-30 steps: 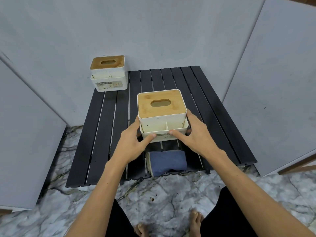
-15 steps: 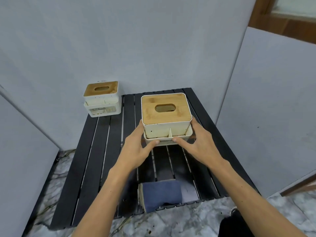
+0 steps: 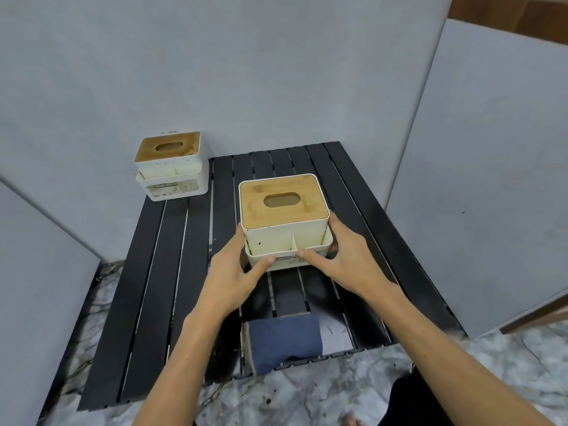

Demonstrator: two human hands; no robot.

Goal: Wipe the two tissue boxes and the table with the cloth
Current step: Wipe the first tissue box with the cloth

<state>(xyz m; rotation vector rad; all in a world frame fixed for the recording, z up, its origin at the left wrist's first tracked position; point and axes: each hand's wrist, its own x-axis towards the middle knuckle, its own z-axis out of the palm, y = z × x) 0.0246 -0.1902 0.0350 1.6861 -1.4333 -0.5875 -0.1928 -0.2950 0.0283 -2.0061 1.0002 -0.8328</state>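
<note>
A white tissue box with a wooden lid [image 3: 281, 210] is at the middle of the low black slatted table [image 3: 159, 278], held from both sides. My left hand [image 3: 236, 272] grips its left front corner and my right hand [image 3: 347, 259] grips its right side, thumbs on the front rim. Whether it rests on the slats or hovers just above them, I cannot tell. A second, stained tissue box [image 3: 170, 166] stands at the table's far left corner. A folded dark blue cloth [image 3: 284, 339] lies at the table's front edge, below my hands.
Grey panels close in the table at the back, left [image 3: 43, 302] and right [image 3: 479, 179]. Marble floor [image 3: 307, 398] lies in front, with my dark-clad knee [image 3: 412, 398] at the lower right. Bare slats lie to the left of the held box.
Both hands have carried the near tissue box away from the front edge toward the table's middle. My head has tilted up, so the cloth now lies well below the box.
</note>
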